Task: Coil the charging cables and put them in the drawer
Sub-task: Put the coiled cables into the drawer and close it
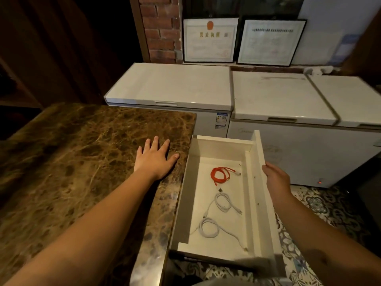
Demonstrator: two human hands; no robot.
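Honestly, all three coiled cables (pixel 223 190) already sit inside the drawer (pixel 258 182); left hand (pixel 154 159) lies flat on the countertop (pixel 82 162), right hand (pixel 276 178) grips the drawer front. Push slow and straight so coils stay put.

Single head-worn wide-angle view, looking forward and steeply down from standing height, both forearms entering from the lower edge, brown marbled stone bench (pixel 82 162) close at left, open white wooden drawer (pixel 258 182) near centre-right, white chest freezers (pixel 175 83) beyond.
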